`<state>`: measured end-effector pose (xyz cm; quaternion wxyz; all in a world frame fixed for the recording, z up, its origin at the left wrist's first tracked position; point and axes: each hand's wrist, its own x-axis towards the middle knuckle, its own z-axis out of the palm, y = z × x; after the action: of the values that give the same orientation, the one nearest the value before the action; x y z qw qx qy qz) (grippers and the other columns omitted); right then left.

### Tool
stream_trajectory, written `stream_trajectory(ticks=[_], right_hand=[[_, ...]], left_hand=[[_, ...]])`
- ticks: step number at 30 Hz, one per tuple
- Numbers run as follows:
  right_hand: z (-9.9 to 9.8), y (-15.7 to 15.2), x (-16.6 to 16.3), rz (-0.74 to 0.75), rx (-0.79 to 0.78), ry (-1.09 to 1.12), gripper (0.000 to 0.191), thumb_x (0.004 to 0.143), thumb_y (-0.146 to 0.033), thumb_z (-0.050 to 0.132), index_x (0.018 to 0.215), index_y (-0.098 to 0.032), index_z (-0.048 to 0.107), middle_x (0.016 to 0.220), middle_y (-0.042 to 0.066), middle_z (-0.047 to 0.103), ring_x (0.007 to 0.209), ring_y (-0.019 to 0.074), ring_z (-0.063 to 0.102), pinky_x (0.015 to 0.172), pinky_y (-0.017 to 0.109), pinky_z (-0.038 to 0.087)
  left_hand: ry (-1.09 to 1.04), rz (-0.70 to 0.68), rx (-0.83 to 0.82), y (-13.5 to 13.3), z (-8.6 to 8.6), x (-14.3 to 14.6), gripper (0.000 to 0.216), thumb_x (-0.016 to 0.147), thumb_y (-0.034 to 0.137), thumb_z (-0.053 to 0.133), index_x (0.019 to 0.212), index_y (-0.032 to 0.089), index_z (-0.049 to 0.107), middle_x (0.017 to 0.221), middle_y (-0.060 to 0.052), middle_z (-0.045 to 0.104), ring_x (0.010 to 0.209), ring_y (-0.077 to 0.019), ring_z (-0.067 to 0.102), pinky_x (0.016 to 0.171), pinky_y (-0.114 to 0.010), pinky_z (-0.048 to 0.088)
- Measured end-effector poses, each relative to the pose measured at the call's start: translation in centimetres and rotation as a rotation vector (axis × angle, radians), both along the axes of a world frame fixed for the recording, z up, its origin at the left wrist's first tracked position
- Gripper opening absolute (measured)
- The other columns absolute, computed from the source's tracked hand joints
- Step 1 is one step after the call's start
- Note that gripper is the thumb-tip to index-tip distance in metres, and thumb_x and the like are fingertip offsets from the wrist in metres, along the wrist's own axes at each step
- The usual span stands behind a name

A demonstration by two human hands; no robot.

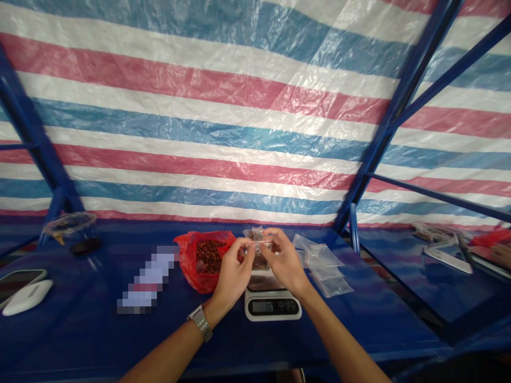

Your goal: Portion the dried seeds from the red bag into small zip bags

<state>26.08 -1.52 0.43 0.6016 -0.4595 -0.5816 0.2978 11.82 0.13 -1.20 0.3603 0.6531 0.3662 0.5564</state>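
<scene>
My left hand [233, 271] and my right hand [284, 259] meet above a small white kitchen scale [272, 306] on the blue table. Both pinch the top edge of a small clear plastic bag [258, 246] that holds some dark reddish-brown bits. A silver watch is on my left wrist. Just left of my hands an open red plastic bag [195, 263] holds more of the same reddish-brown bits. A loose pile of empty clear bags [323, 263] lies to the right of the scale.
A clear lidded container [72, 230] stands at the back left. A white device [27, 297] lies beside a phone near the left edge. Blue metal posts [377, 135] frame the stall. A second blue table at the right carries a white tablet [447, 258].
</scene>
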Motion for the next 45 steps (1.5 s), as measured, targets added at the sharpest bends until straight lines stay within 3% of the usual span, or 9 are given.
stream_trajectory(ticks=[8,14,19,21,23,30,37,42,45], right_hand=[[0.3,-0.6,-0.5,0.033,0.019,-0.035,0.026,0.087,-0.037,0.068,0.109,-0.024,0.061,0.089,0.001,0.069,0.077,0.0178,0.063,0.071,0.031,0.049],[1.2,-0.5,-0.2,-0.008,0.012,-0.004,0.033,0.082,-0.034,0.074,0.112,-0.026,0.063,0.081,-0.001,0.071,0.072,0.0197,0.063,0.069,0.032,0.049],[3.0,0.1,1.2,-0.545,0.187,-0.092,0.017,0.084,-0.036,0.070,0.095,-0.023,0.070,0.085,0.003,0.074,0.077,0.0217,0.065,0.076,0.034,0.049],[3.0,0.9,2.1,-0.765,0.236,-0.105,0.020,0.087,-0.039,0.065,0.095,-0.021,0.070,0.093,0.006,0.075,0.082,0.0222,0.066,0.078,0.034,0.049],[2.4,2.0,2.8,-0.848,0.232,-0.159,0.023,0.090,-0.040,0.061,0.095,-0.020,0.071,0.095,0.009,0.075,0.084,0.0227,0.067,0.079,0.034,0.050],[-0.6,3.9,3.6,-0.432,-0.054,-0.353,0.038,0.089,-0.049,0.057,0.104,-0.019,0.075,0.103,0.013,0.079,0.095,0.0292,0.074,0.086,0.040,0.055],[-0.9,0.9,10.9,-0.760,-0.142,-0.479,0.040,0.090,-0.045,0.050,0.102,-0.019,0.078,0.101,0.014,0.080,0.097,0.0325,0.073,0.088,0.042,0.052],[-3.5,0.9,10.3,-0.369,-0.105,-0.624,0.043,0.096,-0.055,0.048,0.106,-0.025,0.078,0.110,0.009,0.080,0.105,0.0306,0.072,0.097,0.045,0.051],[-4.8,2.4,7.3,-0.283,-0.116,-0.654,0.045,0.101,-0.055,0.042,0.103,-0.031,0.080,0.115,0.005,0.079,0.119,0.0307,0.067,0.116,0.056,0.033]], left_hand=[[0.022,-0.059,-0.022,-0.3,0.8,-0.7,0.025,0.094,0.043,0.061,0.100,0.020,0.070,0.098,-0.006,0.075,0.088,-0.0208,0.069,0.078,-0.029,0.050],[-0.020,-0.061,-0.060,-0.4,1.3,-1.4,0.025,0.091,0.042,0.065,0.083,0.020,0.075,0.088,-0.004,0.078,0.086,-0.0217,0.070,0.083,-0.031,0.052],[-0.066,0.060,-0.012,-1.1,1.2,-1.8,0.037,0.102,0.041,0.048,0.127,0.024,0.070,0.137,-0.007,0.069,0.132,-0.0218,0.060,0.116,-0.037,0.041],[-0.039,0.093,-0.001,-1.2,1.1,-2.3,0.040,0.104,0.041,0.043,0.132,0.023,0.067,0.141,-0.008,0.066,0.134,-0.0212,0.058,0.119,-0.038,0.039],[-0.014,0.121,0.003,-1.1,1.1,-3.0,0.041,0.105,0.041,0.041,0.129,0.022,0.068,0.135,-0.010,0.068,0.131,-0.0219,0.060,0.117,-0.039,0.041],[0.016,0.215,-0.013,-0.5,1.3,-3.8,0.040,0.105,0.040,0.040,0.119,0.018,0.071,0.108,-0.010,0.070,0.113,-0.0236,0.065,0.105,-0.039,0.049],[0.043,0.145,0.027,-0.7,0.9,-3.8,0.035,0.104,0.039,0.041,0.107,0.022,0.072,0.097,-0.006,0.069,0.101,-0.0221,0.065,0.099,-0.037,0.049],[0.058,0.135,0.010,-0.7,0.6,-4.1,0.037,0.104,0.041,0.041,0.103,0.022,0.072,0.092,-0.006,0.069,0.100,-0.0229,0.066,0.099,-0.037,0.048],[0.065,0.145,0.009,-0.6,0.5,-4.0,0.038,0.104,0.043,0.039,0.102,0.021,0.070,0.091,-0.006,0.069,0.098,-0.0229,0.066,0.097,-0.037,0.048]])
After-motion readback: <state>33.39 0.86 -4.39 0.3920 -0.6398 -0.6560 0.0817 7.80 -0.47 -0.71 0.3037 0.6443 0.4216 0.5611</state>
